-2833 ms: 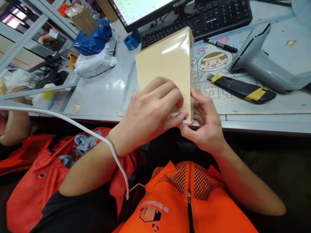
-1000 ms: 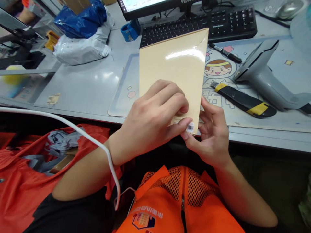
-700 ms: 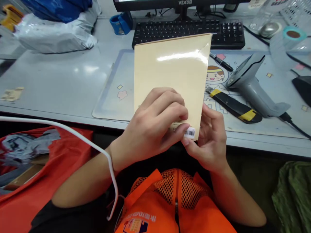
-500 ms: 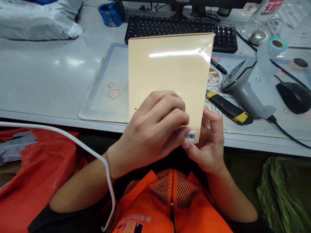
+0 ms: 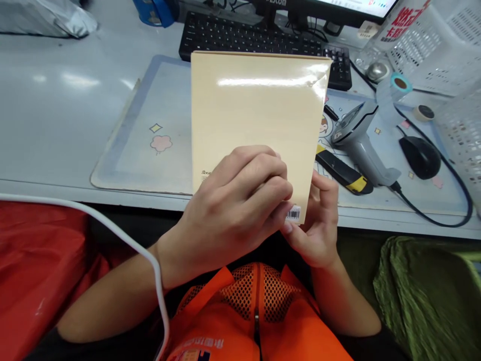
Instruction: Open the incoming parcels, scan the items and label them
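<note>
A cream book [image 5: 255, 110] with a glossy cover is held up in front of me, tilted over the desk edge. Near its lower right corner is a small white barcode label [image 5: 293, 214]. My left hand [image 5: 240, 195] lies across the lower part of the cover, its fingers curled and its thumb against the label's left side. Whatever its fingertips pinch is hidden. At the lower right edge, my right hand [image 5: 317, 218] grips the book, thumb at the bottom corner beside the label and fingers partly behind.
Behind the book are a black keyboard [image 5: 240, 35] and a monitor [image 5: 361, 12]. To the right lie a box cutter [image 5: 343, 172], a barcode scanner [image 5: 363, 145], a mouse [image 5: 420, 157] and a tape roll [image 5: 400, 84]. A white cable [image 5: 124, 238] crosses my left forearm.
The view has shifted, so the desk items appear further left and more of the right side shows. Both hands keep nearly the same hold on the book.
</note>
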Demonstrator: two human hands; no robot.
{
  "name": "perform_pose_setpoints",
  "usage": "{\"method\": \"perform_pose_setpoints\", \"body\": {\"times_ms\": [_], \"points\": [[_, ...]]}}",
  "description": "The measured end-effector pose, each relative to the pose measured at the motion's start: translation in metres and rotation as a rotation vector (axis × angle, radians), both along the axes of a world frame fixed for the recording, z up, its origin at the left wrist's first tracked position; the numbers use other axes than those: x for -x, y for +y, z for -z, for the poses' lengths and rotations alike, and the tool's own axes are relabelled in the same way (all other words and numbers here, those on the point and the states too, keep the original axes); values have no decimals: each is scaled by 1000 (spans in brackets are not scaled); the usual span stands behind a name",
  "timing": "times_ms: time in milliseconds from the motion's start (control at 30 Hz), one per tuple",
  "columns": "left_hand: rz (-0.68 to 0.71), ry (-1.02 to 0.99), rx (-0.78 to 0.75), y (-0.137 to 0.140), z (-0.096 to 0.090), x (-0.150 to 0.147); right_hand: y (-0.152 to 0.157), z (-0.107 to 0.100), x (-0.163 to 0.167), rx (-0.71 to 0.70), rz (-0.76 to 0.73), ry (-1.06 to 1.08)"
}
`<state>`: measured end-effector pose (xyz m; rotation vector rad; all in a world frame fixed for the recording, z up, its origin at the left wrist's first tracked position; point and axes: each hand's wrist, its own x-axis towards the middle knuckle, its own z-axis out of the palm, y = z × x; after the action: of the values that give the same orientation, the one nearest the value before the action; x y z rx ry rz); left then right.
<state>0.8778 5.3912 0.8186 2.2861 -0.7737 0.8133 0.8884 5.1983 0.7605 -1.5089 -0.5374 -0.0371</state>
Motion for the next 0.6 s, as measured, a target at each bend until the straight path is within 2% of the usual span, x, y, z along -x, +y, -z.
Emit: {"method": "perform_pose_setpoints", "body": {"times_ms": [600], "points": [[-6,-35,-16,0,2,-1,0,0,-2,12,-18,0]]}}
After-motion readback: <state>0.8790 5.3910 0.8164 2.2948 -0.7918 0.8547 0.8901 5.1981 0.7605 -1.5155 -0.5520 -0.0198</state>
